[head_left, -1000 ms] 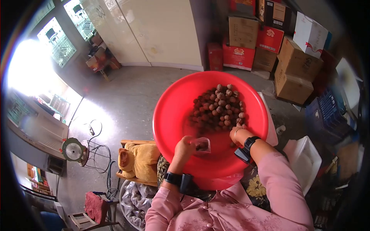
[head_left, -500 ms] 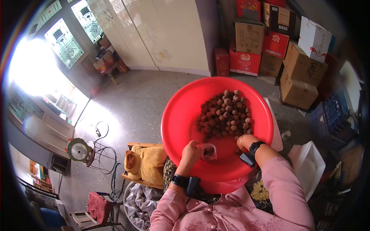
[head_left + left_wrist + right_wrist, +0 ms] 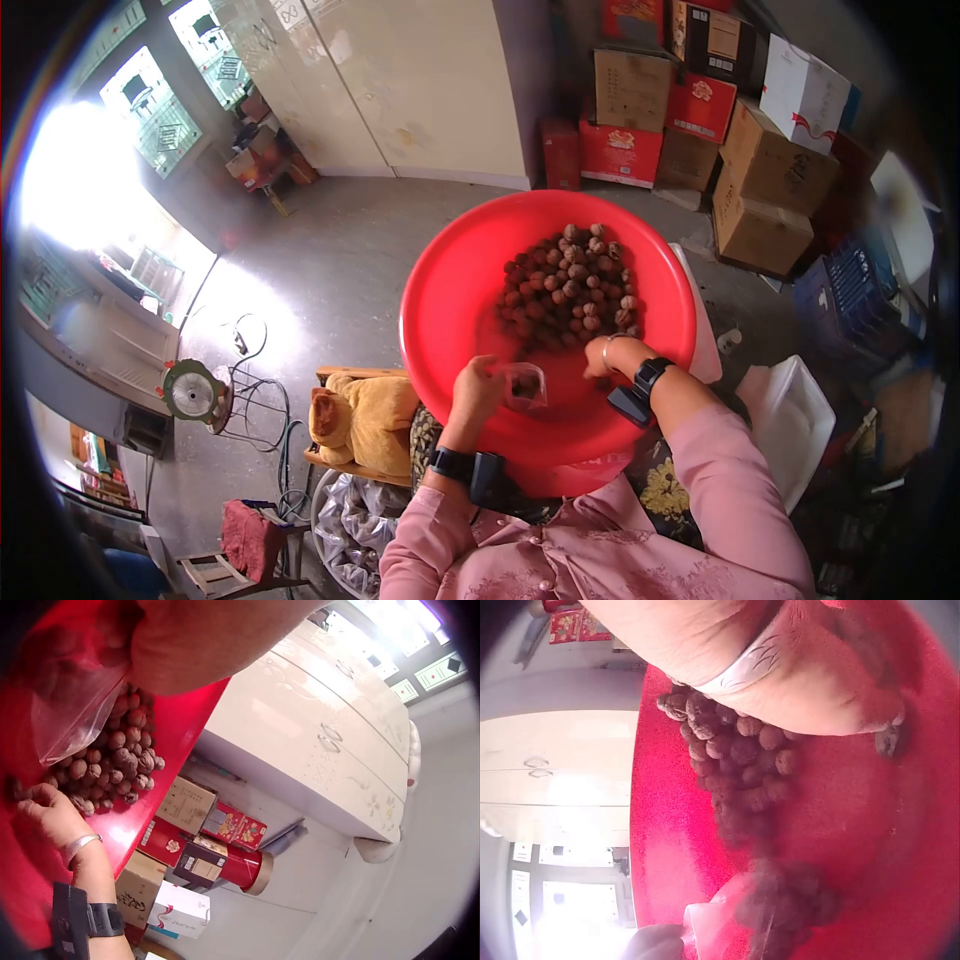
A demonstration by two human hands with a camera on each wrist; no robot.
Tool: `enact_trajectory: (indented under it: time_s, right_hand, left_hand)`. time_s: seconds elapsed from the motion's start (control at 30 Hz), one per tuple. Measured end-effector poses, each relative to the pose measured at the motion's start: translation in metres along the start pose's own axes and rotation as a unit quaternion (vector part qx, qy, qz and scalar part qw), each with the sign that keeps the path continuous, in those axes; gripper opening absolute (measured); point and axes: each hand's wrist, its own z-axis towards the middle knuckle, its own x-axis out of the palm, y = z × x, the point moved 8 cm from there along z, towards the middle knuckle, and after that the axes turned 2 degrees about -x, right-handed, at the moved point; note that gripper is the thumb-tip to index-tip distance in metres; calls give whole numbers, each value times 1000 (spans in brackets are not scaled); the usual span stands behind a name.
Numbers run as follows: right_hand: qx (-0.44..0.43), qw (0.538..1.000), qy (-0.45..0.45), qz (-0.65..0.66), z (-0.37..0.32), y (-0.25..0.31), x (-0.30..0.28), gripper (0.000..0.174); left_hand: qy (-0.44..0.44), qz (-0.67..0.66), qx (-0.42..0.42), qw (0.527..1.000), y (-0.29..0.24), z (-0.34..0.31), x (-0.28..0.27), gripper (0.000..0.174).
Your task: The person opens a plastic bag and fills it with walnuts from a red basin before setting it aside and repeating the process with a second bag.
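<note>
A wide red plastic basin (image 3: pixel 440 290) holds a heap of brown walnuts (image 3: pixel 570 280) toward its far right side. My left hand (image 3: pixel 477 392) grips the edge of a clear plastic bag (image 3: pixel 540 388) over the near part of the basin. Dark walnuts show through the bag's film. My right hand (image 3: pixel 605 356), a silver bangle on its wrist, is low in the basin at the near side of the heap. In the right wrist view its fingertips pinch a single walnut (image 3: pixel 887 740); the palm is hidden there.
Stacked cartons (image 3: pixel 760 190) stand at the back right, beyond the basin. A white foam tray (image 3: pixel 790 430) lies to the right. On the left are a chair with a yellow plush cushion (image 3: pixel 370 420) and a tub of filled plastic bags (image 3: pixel 355 520).
My right hand has come back from the heap's near right edge, moving left toward the bag. The left hand still holds the bag in about the same place.
</note>
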Motion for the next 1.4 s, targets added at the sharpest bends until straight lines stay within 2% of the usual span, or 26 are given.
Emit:
enact_trajectory:
  time_s: [0.03, 0.07, 0.13, 0.2, 0.23, 0.27, 0.37, 0.53, 0.6, 0.63, 0.73, 0.77, 0.87, 0.9, 0.93, 1.0, 1.23, 1.33, 1.4]
  right_hand:
    - [-26, 999, -40, 1, 12, 3, -3, 41]
    - [-53, 995, -79, 3, 22, 5, -3, 42]
    - [-86, 992, -77, 58, -5, 26, -30, 43]
    - [-115, 980, -120, 111, -8, 34, -45, 44]
    - [-122, 972, -120, 161, -18, 38, -55, 50]
    - [-126, 958, -142, 215, -31, 42, -65, 46]
    - [-169, 919, -130, 333, -52, 57, -80, 38]
    - [-213, 888, -176, 367, -71, 79, -93, 40]
    - [-287, 856, -187, 387, -74, 94, -94, 42]
    - [-264, 860, -144, 412, -78, 97, -88, 42]
    - [-259, 878, -166, 366, -72, 93, -89, 42]
    - [-180, 889, -73, 415, -61, 82, -78, 44]
    - [-144, 874, -90, 455, -60, 67, -82, 45]
    - [-130, 878, -84, 453, -65, 65, -83, 37]
    - [-129, 878, -83, 453, -59, 61, -79, 37]
    - [-220, 872, -120, 420, -54, 66, -81, 32]
    - [-212, 849, -86, 476, -67, 76, -79, 29]
    - [-197, 876, -103, 428, -69, 81, -82, 28]
    - [-238, 888, -200, 340, -74, 85, -94, 33]
  left_hand:
    - [32, -20, -41, 998, -9, -5, -2, 31]
    - [39, -22, -43, 998, -9, -5, -2, 31]
    - [24, -77, -44, 996, -10, -4, -5, 25]
    - [26, -125, -61, 990, -17, -9, -7, 19]
    - [20, -144, -63, 987, -19, -10, -9, 18]
    - [14, -162, -65, 984, -22, -11, -11, 16]
    - [24, -175, -73, 982, -28, -14, -11, 16]
    - [31, -184, -79, 979, -27, -14, -9, 17]
    - [30, -194, -69, 978, -27, -13, -8, 17]
    - [30, -194, -70, 978, -26, -12, -9, 17]
    - [47, -193, -68, 978, -25, -12, -7, 16]
    - [45, -200, -68, 976, -22, -10, -6, 16]
    - [42, -206, -71, 975, -21, -10, -5, 17]
    - [41, -206, -73, 975, -21, -9, -5, 17]
    - [41, -206, -73, 975, -21, -9, -5, 17]
    - [42, -206, -71, 975, -21, -10, -5, 17]
    - [46, -198, -72, 977, -25, -11, -7, 17]
    - [45, -198, -70, 977, -24, -11, -7, 17]
    - [38, -204, -80, 975, -24, -12, -7, 17]
